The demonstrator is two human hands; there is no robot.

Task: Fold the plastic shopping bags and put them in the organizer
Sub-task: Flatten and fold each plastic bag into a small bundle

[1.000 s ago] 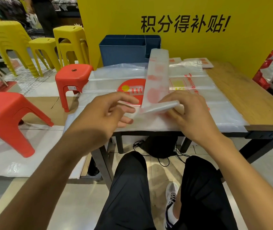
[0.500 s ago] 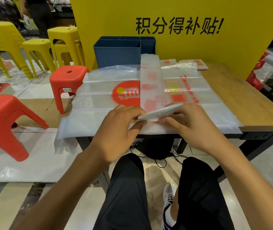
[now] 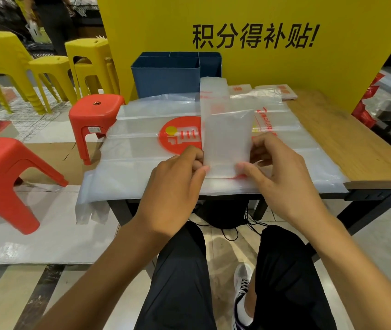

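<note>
At frame centre, our bag strip (image 3: 216, 101) runs lengthwise toward the organizer (image 3: 166, 77); left hand (image 3: 175, 184) and right hand (image 3: 282, 177) pinch its folded-up near end.

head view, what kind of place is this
Probably a shop or supermarket corner: a yellow promotional sign with black Chinese lettering, stacked yellow plastic stools, and printed clear plastic shopping bags spread over a wooden table.

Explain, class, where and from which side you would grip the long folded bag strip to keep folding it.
Grip the strip at its raised near end, pinching both long edges from the sides, as the left hand and right hand do. That flap stands up off the table; the rest lies flat.
</note>
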